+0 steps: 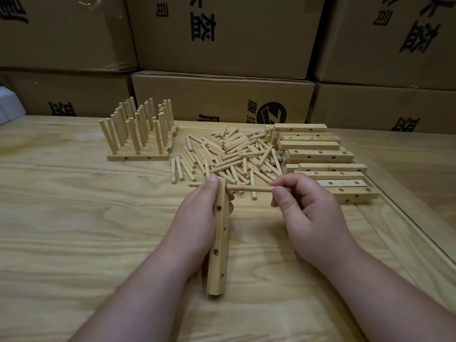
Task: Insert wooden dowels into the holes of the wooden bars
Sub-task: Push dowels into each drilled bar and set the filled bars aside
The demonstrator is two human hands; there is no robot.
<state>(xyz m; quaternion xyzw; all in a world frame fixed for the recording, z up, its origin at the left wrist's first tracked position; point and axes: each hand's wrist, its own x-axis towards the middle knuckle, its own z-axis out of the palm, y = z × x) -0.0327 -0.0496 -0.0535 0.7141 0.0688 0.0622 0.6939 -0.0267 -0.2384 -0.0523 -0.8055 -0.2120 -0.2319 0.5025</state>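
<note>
My left hand [197,218] grips a wooden bar [219,243] near its far end, the bar pointing away from me with several holes showing on its top and right faces. My right hand [303,208] pinches a wooden dowel [249,189] between thumb and fingers. The dowel lies level, and its left tip touches the right face of the bar at the far end. A loose pile of dowels [229,154] lies on the table behind my hands. To its right sits a stack of bare bars [320,156]. At the back left stand finished bars with upright dowels [138,134].
The work sits on a light wooden table [74,230] whose right edge [404,213] runs diagonally. Stacked cardboard boxes [222,95] wall off the far side of the table. A white object [9,104] shows at the far left.
</note>
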